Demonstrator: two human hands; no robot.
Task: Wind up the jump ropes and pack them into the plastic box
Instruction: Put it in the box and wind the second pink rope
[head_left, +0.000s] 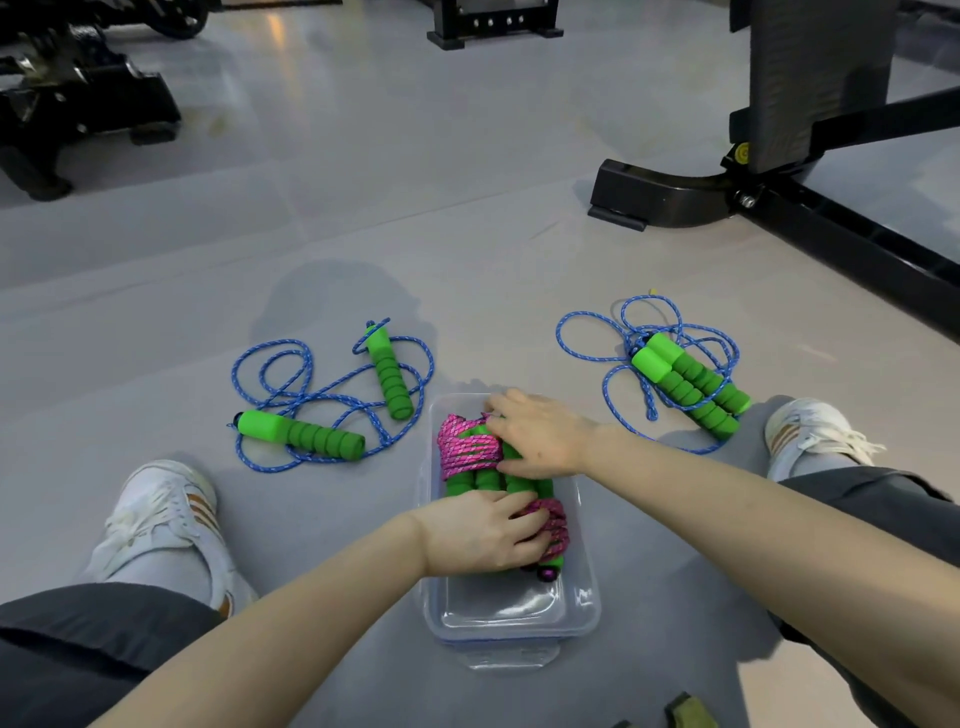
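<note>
A clear plastic box (582, 603) sits on the floor between my legs. Inside it lie wound jump ropes with green foam handles and pink cord (467, 449). My left hand (480, 535) presses on the near bundle and my right hand (540, 434) rests on the far one, fingers curled over the handles. A loose blue jump rope (311, 410) with green handles spread apart lies on the floor to the left of the box. Another blue jump rope (685, 379), its two handles side by side and cord loosely heaped, lies to the right.
My white sneakers (166, 514) (810, 431) flank the box on the grey floor. A black gym machine base (670, 200) stands at the far right, more black equipment (78, 104) at the far left. An olive object (685, 709) peeks in at the bottom edge.
</note>
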